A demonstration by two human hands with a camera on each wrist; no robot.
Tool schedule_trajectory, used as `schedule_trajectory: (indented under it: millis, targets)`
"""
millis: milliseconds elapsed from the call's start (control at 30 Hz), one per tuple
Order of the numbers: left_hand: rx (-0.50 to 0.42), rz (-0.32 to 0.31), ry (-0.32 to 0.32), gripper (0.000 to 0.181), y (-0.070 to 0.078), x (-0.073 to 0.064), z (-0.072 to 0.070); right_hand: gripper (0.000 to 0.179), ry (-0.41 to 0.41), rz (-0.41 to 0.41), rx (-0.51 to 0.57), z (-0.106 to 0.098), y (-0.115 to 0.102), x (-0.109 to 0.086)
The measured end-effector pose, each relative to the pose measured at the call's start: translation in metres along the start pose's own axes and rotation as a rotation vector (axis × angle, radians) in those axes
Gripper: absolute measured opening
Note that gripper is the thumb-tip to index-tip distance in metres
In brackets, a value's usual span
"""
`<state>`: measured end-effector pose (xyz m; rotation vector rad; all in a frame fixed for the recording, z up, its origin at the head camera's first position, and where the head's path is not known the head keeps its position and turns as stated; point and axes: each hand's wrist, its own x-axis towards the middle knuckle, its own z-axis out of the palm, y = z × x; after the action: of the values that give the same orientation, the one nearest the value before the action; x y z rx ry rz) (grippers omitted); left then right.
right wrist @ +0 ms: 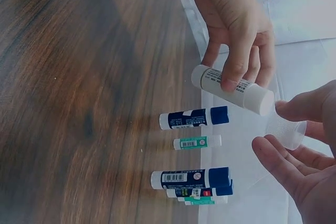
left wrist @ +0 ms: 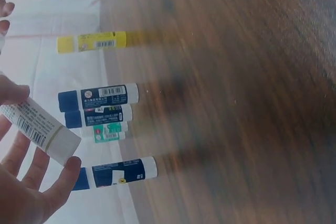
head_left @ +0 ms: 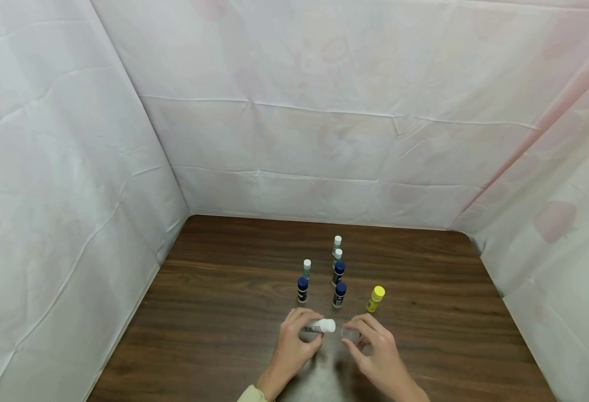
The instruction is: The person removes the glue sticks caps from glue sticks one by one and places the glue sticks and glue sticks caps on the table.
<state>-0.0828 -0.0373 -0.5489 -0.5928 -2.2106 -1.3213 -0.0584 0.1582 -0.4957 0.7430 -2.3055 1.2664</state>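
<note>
Left hand [head_left: 292, 345] grips a white cylindrical plastic tube with printed label [head_left: 316, 326]; right hand [head_left: 378, 347] pinches a clear round plastic cap [right wrist: 286, 132], just beside the tube's white end. Beyond the tube: three blue-capped navy cylindrical tubes [head_left: 339, 296], three small green-labelled white-capped tubes [head_left: 306, 270]; beyond and right of it, a yellow cylindrical tube [head_left: 375, 300], head and left wrist views only. White tube's barcode [left wrist: 31, 130] shows only in left wrist view, cap's ribbing only in right wrist view.

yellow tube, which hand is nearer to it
Right: the right hand is just on the person's side of the yellow tube; the left hand is farther off, to its left.
</note>
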Motion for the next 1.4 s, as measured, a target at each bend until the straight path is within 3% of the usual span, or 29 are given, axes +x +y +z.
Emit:
schedule_trajectory:
  millis: [267,500,667,900,1200,1400]
  targets:
    - [-0.024,-0.07,0.027,0.043,-0.002,-0.002,-0.002,0.036,-0.038,0.069,-0.041,-0.005,0.0,-0.005]
    - [-0.043,-0.126,0.048,0.039,-0.006,-0.003,-0.008,0.034,-0.025,0.073,-0.062,-0.008,0.002,-0.009]
    - [-0.052,-0.178,0.096,0.039,-0.011,-0.002,-0.013,0.035,-0.016,0.095,-0.061,-0.01,0.002,-0.013]
    - [-0.035,-0.177,0.186,0.038,-0.011,0.006,-0.024,0.04,-0.014,0.1,-0.081,-0.014,0.005,-0.019]
    - [-0.011,-0.352,0.216,0.036,-0.04,0.005,-0.036,0.047,-0.008,0.083,-0.132,-0.018,0.021,-0.036]
    - [-0.087,-0.454,0.254,0.033,-0.056,0.009,-0.04,0.049,-0.004,0.068,-0.172,-0.022,0.034,-0.05]
